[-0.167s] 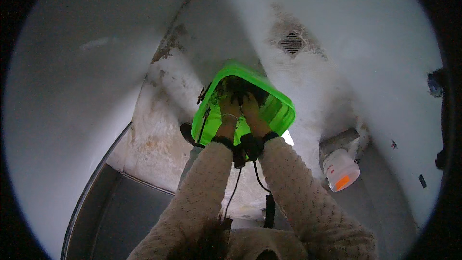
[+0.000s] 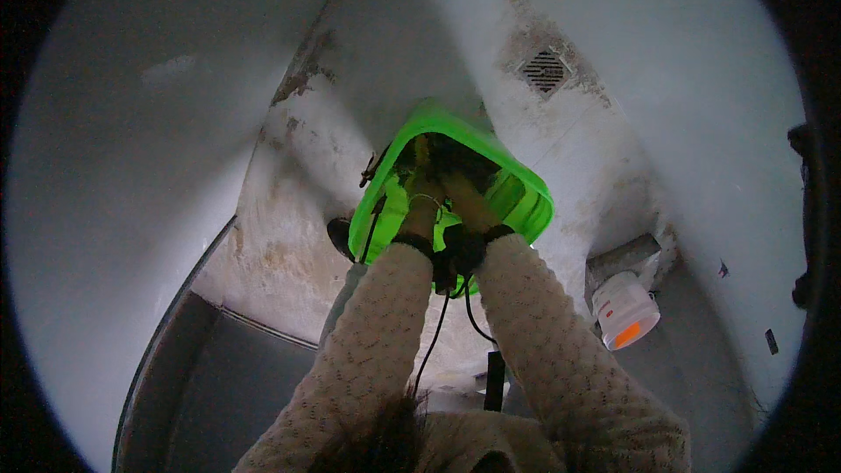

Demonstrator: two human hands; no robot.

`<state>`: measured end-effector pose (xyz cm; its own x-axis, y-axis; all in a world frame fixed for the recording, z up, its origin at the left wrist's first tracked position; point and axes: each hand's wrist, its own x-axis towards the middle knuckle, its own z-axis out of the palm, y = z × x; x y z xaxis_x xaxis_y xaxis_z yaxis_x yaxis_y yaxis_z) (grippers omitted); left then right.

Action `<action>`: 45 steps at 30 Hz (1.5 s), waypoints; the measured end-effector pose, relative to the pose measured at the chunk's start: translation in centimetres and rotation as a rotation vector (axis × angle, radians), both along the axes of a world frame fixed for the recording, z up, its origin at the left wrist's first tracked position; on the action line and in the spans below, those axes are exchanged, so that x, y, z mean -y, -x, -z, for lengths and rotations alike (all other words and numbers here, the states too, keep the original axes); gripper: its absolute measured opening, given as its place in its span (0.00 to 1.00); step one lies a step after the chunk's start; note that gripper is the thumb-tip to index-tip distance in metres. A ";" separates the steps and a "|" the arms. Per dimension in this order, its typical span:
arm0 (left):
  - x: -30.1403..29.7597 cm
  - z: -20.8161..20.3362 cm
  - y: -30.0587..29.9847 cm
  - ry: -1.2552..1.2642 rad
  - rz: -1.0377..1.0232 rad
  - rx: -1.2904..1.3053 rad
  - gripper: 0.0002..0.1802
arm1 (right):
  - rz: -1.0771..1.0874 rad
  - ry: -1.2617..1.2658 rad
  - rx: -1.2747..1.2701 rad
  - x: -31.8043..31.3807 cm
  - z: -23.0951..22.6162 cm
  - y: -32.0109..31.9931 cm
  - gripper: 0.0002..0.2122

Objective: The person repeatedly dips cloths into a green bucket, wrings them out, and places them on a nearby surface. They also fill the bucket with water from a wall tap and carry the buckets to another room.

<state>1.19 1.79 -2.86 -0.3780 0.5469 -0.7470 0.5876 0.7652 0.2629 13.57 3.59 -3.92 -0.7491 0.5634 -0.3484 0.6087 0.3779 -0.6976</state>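
A bright green plastic tub [image 2: 524, 177] with rounded corners stands in front of me, and both my forearms reach down into it. A dark mass [image 2: 473, 160] lies in the tub's shadowed far part; what it is I cannot make out. My left hand [image 2: 426, 184] is sunk toward this mass, its fingers lost in shadow. Close beside it, my right hand [image 2: 459, 189] is pushed down too, its fingers also hidden. Whether either holds anything cannot be seen. Black wristbands with small boxes and cables [image 2: 476, 320] sit at both wrists, below cream knitted sleeves.
A white bucket [image 2: 626, 311] with an orange patch lies tilted at the right, against a grey block [image 2: 632, 259]. Beyond the tub is a square floor drain [image 2: 545, 72]. Pale walls rise on both sides of the stained floor [image 2: 280, 245]. A dark shoe [image 2: 340, 236] shows left of the tub.
Both hands have gone deeper into the tub, so their fingers are now less visible. The tub and floor appear shifted slightly right in the view.
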 end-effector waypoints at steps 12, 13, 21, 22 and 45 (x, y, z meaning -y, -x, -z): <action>-1.4 -35.5 5.1 -0.668 -0.306 0.609 0.17 | -0.042 0.233 -0.253 -7.3 -24.8 1.7 0.23; -1.1 -37.3 5.9 -0.699 -0.210 0.613 0.18 | 0.005 0.186 -0.240 -7.3 -25.5 1.6 0.23; 1.2 -36.6 6.2 -0.598 -0.212 0.285 0.20 | 0.466 0.430 0.003 -7.0 -31.7 -0.5 0.16; 1.3 -35.0 5.9 -0.481 -0.159 0.254 0.19 | 0.481 0.387 -0.036 -7.0 -32.0 -0.3 0.15; 1.0 4.9 -2.0 -0.078 0.279 -0.068 0.25 | 1.019 1.166 -0.351 -1.6 -23.6 -1.8 0.20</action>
